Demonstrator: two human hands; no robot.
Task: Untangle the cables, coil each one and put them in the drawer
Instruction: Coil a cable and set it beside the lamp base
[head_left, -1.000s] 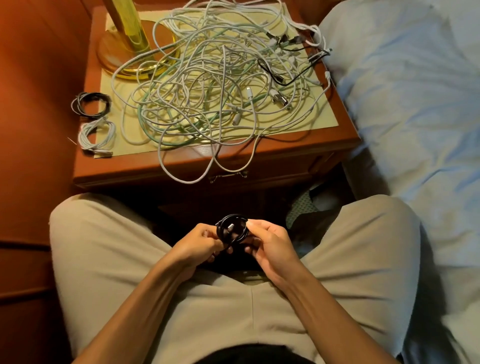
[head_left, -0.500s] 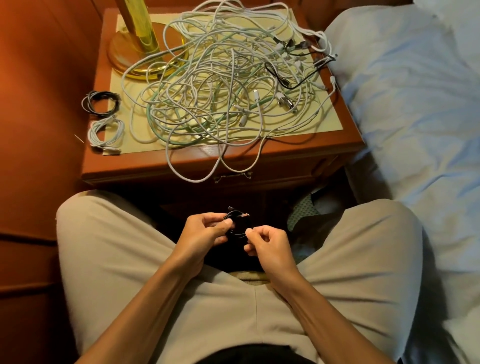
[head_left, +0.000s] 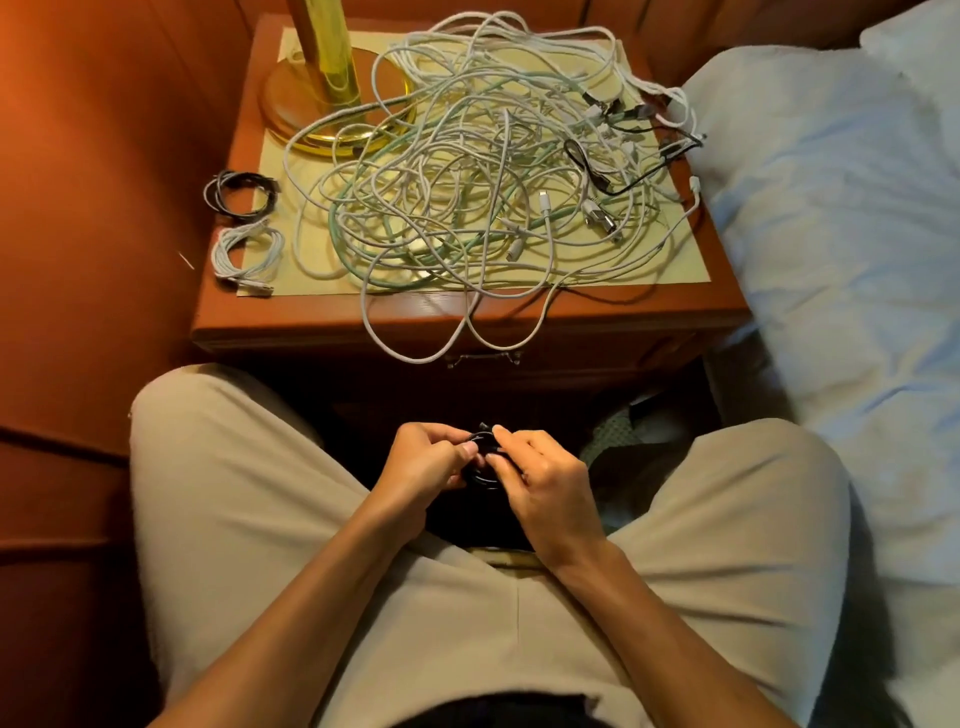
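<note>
Between my knees I hold a small black coiled cable (head_left: 482, 475). My left hand (head_left: 423, 467) pinches its left side, and my right hand (head_left: 540, 480) pinches its top and right side. Most of the coil is hidden behind my fingers. A big tangle of white and pale green cables (head_left: 478, 176) covers the nightstand (head_left: 311, 325), with two loops hanging over its front edge. A thin black cable (head_left: 613, 179) lies in the tangle's right part. At the nightstand's left edge lie a coiled black cable (head_left: 239, 193) and a coiled white cable (head_left: 248, 255). The drawer handle (head_left: 484, 358) shows below the top; the drawer is closed.
A brass lamp base (head_left: 332, 111) with a yellow stem stands at the nightstand's back left. A bed with pale blue bedding (head_left: 841, 249) runs along the right. An orange-brown wall panel (head_left: 93, 208) fills the left. Dark clutter (head_left: 634, 431) sits under the nightstand's right side.
My hands have turned the black coil and closed in on it, so less of it shows. The view has shifted a little, moving the nightstand rightward in frame.
</note>
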